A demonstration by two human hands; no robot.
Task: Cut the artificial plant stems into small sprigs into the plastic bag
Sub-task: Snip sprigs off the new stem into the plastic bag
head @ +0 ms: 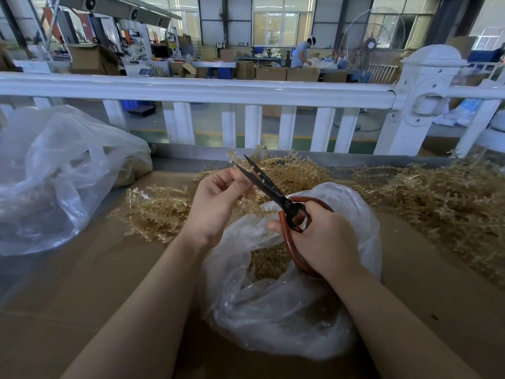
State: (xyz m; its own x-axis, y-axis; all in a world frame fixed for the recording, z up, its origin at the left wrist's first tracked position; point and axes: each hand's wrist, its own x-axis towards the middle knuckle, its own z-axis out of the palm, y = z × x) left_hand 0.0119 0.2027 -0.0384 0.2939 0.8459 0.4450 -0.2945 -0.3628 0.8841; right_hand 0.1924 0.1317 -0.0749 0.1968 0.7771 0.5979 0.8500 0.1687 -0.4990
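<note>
Right grip: right hand (pixel 318 236) curls its fingers through the red-brown handle loops of the scissors (pixel 276 191), blades parted and pointing up and away toward the far edge of the surface.
Left grip: left hand (pixel 216 203) pinches something thin at its fingertips, right against the open blades; the piece itself is too small and pale to make out, likely a short length of stem.
Plastic bag: clear plastic bag (pixel 273 310) sits directly under both hands, near the front middle of the surface, mouth open upward, with tan sprigs (pixel 269 262) already lying inside.
Uncut stock: loose artificial plant stems (pixel 158 212) lie just left of the left hand; a larger heap (pixel 448 203) spreads toward the far right corner, and more sits behind the blades.
Surface: brown cardboard-covered surface (pixel 82 283) carries everything.
Second bag: another clear bag (pixel 54 173) slumps at the far left edge, partly filled.
Beyond: white railing (pixel 205 88) runs along the far edge.
Risk, fingers: the left fingertips sit very close to the blades, so a hasty close could nip skin.
Risk, spill: the cut point looks slightly beyond the bag's mouth, so a sprig may spring onto the surface instead of dropping in.
</note>
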